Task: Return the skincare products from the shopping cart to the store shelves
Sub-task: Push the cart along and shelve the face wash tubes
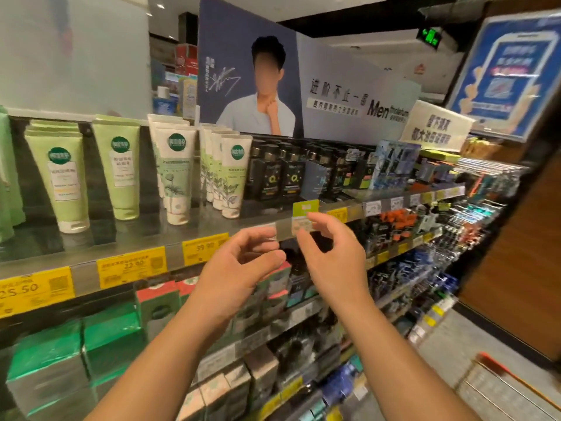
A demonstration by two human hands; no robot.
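Both hands are raised in the middle of the frame, in front of the edge of the top shelf (170,238). The right hand (331,253) pinches a small clear price-tag holder (299,226) between thumb and forefinger, right at the shelf's front rail and just under a green tag (306,207) that sticks up from that rail; the grip is a light fingertip one, which suits a thin plastic strip that has to be slid or clipped along the rail. The left hand (243,268) hovers just beside it with fingers loosely curled around nothing, thumb and fingers apart, likely ready to steady the strip or the rail. Neither hand holds a skincare product. The products in sight already stand on the shelves: green and white tubes (176,168) stand cap-down in rows at the upper left, so their labels face the aisle, and black bottles (270,174) are packed close behind the rail in the centre. Yellow price labels (132,267) run along the rail at the left. Green boxes (112,332) fill the lower left shelf. A corner of the shopping cart (513,387) shows at the lower right; what it holds cannot be seen. Judging by this, the person is fixing a label between placements.
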